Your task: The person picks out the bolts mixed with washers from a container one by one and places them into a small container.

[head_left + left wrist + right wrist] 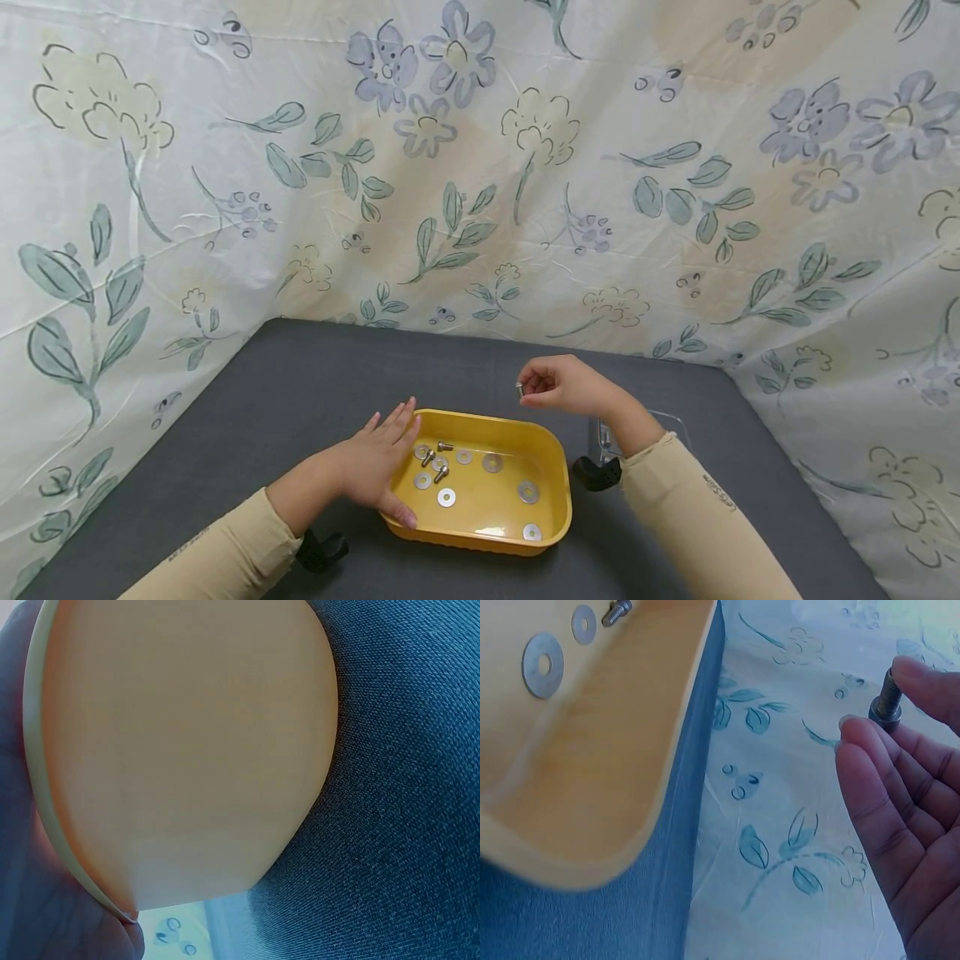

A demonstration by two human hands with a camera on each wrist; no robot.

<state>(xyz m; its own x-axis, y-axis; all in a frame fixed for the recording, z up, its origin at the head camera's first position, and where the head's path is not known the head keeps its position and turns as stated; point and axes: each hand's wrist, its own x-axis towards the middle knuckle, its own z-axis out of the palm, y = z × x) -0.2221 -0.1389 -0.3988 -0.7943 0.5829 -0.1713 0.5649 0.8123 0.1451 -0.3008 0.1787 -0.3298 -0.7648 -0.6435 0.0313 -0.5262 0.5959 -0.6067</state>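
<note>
The two hands are well apart. The right hand [562, 386] pinches a small metal bolt [886, 706] between its thumb and fingers. In the right wrist view, the bolt's fat round head is by the fingers, and its thin threaded end is by the thumb. The bolt is up in the air, at about one o'clock from the middle of the yellow tray [495, 542], just past the far rim and not touching it.

The left hand [371, 467] rests on the tray's rim at nine o'clock. Its fingers are straight and spread toward the far corner, and its thumb goes over the rim near eight o'clock.

Inside the tray, three loose bolts [441, 475] lie close together around ten o'clock, near the left hand. Eight flat washers [446, 505] lie in there too. Some are next to the loose bolts, one is at eight o'clock, one at one o'clock, one at three o'clock and one at about four o'clock.

A see-through box [595, 442] is between two and three o'clock from the tray, partly hidden by the right arm. I cannot tell what is in it. The tray sits on a dark grey cloth [360, 358]. Behind it hangs a white sheet [465, 67] with flowers and leaves. Both arms wear tan sleeves [697, 517].
</note>
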